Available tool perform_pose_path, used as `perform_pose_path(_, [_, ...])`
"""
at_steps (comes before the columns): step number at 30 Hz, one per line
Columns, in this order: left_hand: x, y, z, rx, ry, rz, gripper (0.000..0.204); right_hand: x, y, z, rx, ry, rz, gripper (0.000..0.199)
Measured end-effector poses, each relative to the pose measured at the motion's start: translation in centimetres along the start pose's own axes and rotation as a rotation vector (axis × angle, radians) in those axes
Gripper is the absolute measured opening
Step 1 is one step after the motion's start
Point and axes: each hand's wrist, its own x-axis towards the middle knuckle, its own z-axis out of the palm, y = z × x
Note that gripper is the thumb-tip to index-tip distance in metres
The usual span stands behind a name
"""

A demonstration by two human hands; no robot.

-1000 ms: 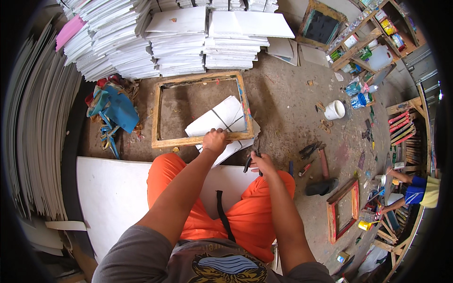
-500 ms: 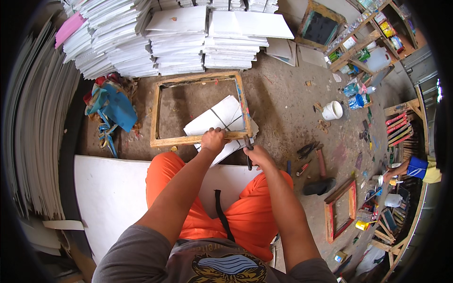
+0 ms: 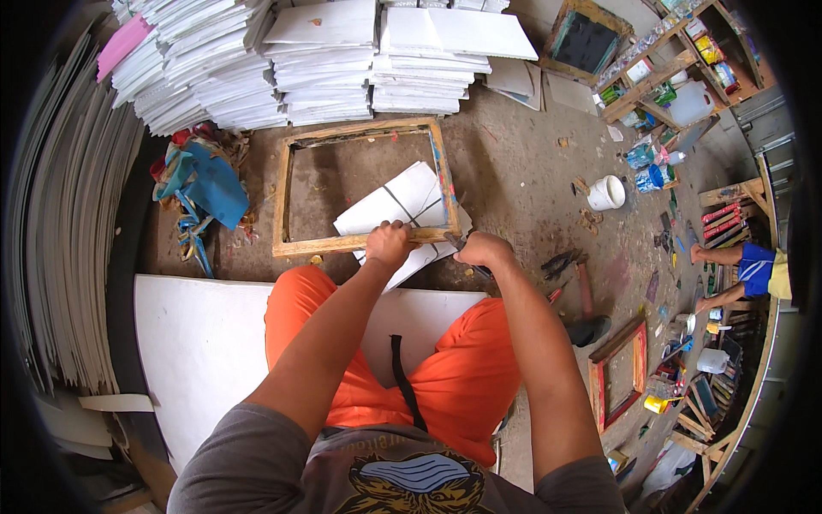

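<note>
A wooden frame (image 3: pixel 324 247) is in front of my knees, its bare wood stained with blue and red paint at the right side. My left hand (image 3: pixel 390 243) is closed round the near rail. My right hand (image 3: pixel 487 250) grips a dark pair of pliers (image 3: pixel 457 243), whose head meets the frame's near right corner. What the jaws bite on is too small to make out. Under the frame's right part lies a bundle of white sheets (image 3: pixel 385 210) tied with dark cord.
White sheets (image 3: pixel 325 81) stand in tall stacks beyond the frame. Blue crumpled cloth or plastic (image 3: pixel 214 190) lies at left, a white board (image 3: pixel 197 343) beneath me. To the right are a hammer (image 3: pixel 585 291), a red-stained frame (image 3: pixel 638 368), a white bucket (image 3: pixel 606 193) and a person's legs (image 3: pixel 728 255).
My right hand has swung the pliers over, from nearly upright to slanting, handles toward the right. My left hand keeps its hold on the rail. More of the other person's legs shows at right.
</note>
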Motion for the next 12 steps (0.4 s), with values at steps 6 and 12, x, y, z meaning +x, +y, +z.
perform_pose_path(6, [-0.1,0.1,-0.3,-0.005,-0.001,-0.001,0.04,0.9,2.2,2.4,0.497,-0.106,0.021,0.045])
perform_pose_path(12, [-0.1,0.1,-0.7,-0.019,-0.007,-0.015,0.041,0.2,2.9,7.2,1.421,-0.262,-0.139,0.032])
